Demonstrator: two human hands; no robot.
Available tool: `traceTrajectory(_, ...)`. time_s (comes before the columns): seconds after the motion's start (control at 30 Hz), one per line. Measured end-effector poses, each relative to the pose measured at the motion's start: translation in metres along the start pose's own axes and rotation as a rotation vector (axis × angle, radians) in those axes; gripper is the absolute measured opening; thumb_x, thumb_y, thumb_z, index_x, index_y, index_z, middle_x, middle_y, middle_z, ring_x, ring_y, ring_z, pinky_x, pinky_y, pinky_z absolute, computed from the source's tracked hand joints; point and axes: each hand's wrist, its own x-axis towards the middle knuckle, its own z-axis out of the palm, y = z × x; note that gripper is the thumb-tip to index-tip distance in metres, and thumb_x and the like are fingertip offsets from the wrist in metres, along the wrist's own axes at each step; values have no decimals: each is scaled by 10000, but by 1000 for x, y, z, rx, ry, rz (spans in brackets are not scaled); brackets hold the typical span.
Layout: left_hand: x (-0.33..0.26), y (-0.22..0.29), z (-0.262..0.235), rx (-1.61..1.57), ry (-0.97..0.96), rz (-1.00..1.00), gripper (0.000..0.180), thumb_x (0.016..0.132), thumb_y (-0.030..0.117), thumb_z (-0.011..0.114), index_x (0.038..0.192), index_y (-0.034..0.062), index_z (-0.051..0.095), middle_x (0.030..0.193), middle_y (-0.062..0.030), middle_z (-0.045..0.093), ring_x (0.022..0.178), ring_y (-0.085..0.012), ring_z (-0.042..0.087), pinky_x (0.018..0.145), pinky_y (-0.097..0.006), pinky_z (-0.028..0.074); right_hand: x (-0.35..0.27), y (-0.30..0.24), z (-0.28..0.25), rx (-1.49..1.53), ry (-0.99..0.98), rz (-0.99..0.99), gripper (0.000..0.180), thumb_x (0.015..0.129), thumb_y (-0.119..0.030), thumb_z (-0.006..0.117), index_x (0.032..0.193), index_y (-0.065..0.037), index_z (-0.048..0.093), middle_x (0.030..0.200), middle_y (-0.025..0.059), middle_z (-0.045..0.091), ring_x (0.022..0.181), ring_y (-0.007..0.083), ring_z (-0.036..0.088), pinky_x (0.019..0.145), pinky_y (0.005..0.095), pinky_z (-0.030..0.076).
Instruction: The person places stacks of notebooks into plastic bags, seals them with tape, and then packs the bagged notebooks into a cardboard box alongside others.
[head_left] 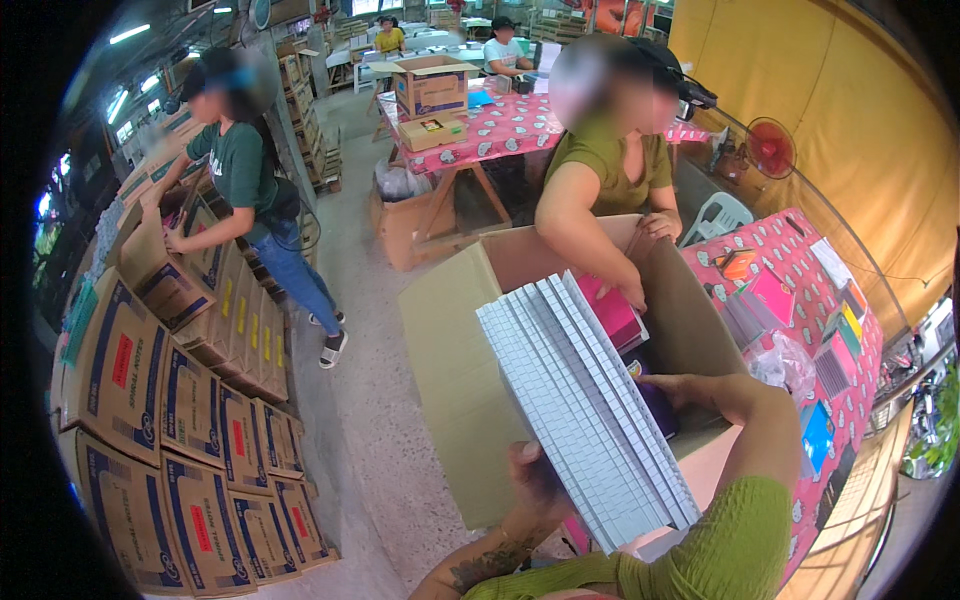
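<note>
A thick stack of spiral notebooks [580, 415], white bindings facing up, is held tilted over a large open cardboard box [450, 375]. My left hand [535, 480] grips the lower left side of the stack, thumb showing and the other fingers hidden. On the stack's right side, my right hand [685, 392] supports it beside a dark purple cover; its fingertips are partly hidden. Across the box, a co-worker in a green top [610, 170] reaches one hand into it onto pink notebooks [612, 315]. The co-worker's other hand rests at the far rim.
Right of the box, a pink patterned table [735, 262] bears notebook piles, a plastic bag [785, 365] and a blue packet [817, 437]. Stacked cartons [200, 510] line the left, where another person [240, 170] handles an open box. A red fan [772, 148] stands behind.
</note>
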Motion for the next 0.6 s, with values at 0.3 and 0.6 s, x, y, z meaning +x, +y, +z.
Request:
traceTrajectory(0.3,-3,-3,35,-244,-123,39,747,758,401,652,1327,-57,498,1229,-230,611,1106,-357,607,1009,-473,451,7,2,-2,19,-52,-43,539,852,-330,740,1270,-28,582,1209,126,663,1050,263,656,1005,453,474)
traceTrajectory(0.6,-1,1,27,-99,-111,6,650,781,383,645,1291,-8,554,1224,-189,625,1125,-330,597,1002,-477,455,1,2,-3,-31,43,-96,497,856,-299,725,1252,-33,589,1163,120,675,1015,259,664,969,447,498)
